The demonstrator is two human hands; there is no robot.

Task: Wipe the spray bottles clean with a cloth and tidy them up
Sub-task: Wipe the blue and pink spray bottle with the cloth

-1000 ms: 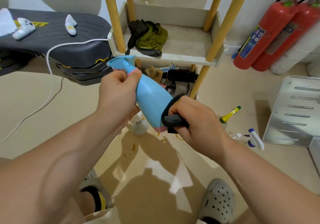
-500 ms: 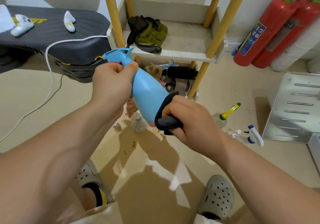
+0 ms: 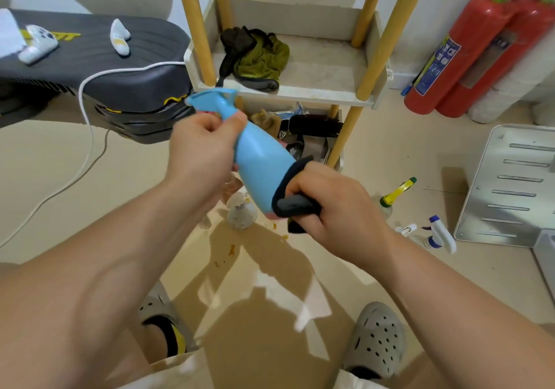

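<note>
Grips the light-blue spray bottle by its neck with the left hand, fingers curled just under the trigger head, bottle tilted in mid-air before the shelf unit, nozzle up-left. Clamps a dark grey cloth round the bottle's lower end with the right hand, fingers curled tight over the fabric. Stands over a speckled bottle on the floor, with a yellow-capped bottle and a white-and-blue trigger sprayer lying further right.
</note>
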